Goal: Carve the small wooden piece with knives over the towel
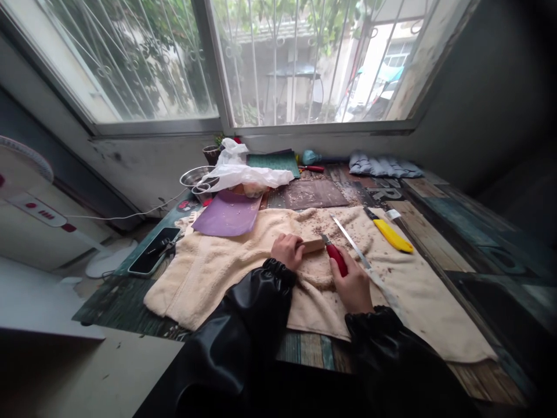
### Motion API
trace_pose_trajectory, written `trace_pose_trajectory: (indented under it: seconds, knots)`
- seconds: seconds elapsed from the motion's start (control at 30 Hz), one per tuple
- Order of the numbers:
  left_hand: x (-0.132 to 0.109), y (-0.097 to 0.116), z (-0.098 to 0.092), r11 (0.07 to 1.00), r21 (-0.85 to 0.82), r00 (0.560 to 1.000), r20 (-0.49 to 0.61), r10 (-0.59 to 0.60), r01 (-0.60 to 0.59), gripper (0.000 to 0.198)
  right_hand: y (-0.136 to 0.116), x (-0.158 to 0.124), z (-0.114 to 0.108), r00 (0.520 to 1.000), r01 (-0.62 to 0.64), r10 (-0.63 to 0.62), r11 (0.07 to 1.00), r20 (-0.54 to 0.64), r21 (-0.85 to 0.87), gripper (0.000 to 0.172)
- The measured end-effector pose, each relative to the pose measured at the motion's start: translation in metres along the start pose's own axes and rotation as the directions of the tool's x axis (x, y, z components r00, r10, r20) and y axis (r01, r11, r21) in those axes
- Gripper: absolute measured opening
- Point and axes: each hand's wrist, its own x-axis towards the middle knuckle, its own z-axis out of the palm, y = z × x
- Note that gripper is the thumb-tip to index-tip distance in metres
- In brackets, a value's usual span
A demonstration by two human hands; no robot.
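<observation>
My left hand (287,251) is closed on one end of a small brown wooden block (312,247), holding it down on a beige towel (209,273). My right hand (353,284) grips a red-handled utility knife (336,258), its short blade at the block's right end. Whether the blade touches the wood I cannot tell. Dark shavings (331,223) are scattered over the towel beyond the block. To the right of my right hand lies a long metal ruler (350,239), and farther right rests a yellow cutter (393,235).
A purple sheet (228,213) overlaps the towel's far left. Behind are a white plastic bag (248,173), a metal bowl (198,176), a green mat (274,164) and a grey padded bundle (385,165). A phone (154,251) with keys on it lies left; a fan (39,209) stands beyond.
</observation>
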Motion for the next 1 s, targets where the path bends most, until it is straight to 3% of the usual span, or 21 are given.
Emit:
trace_pose_trajectory:
  seconds: [0.4, 0.73, 1.0]
  knots:
    - [-0.001, 0.001, 0.005, 0.996, 0.003, 0.995, 0.041, -0.089, 0.089, 0.014, -0.003, -0.003, 0.001, 0.999, 0.038, -0.040, 0.994, -0.019, -0.106, 0.040]
    - [-0.003, 0.008, 0.002, 0.996, -0.010, 0.986, 0.146, -0.081, 0.084, 0.019, -0.014, -0.006, -0.006, 1.000, 0.029, -0.027, 0.941, 0.013, -0.336, 0.039]
    - [-0.005, 0.014, -0.002, 0.991, -0.026, 0.973, 0.197, -0.121, 0.128, 0.020, -0.003, -0.006, -0.005, 1.000, 0.027, -0.027, 0.984, 0.004, -0.173, 0.041]
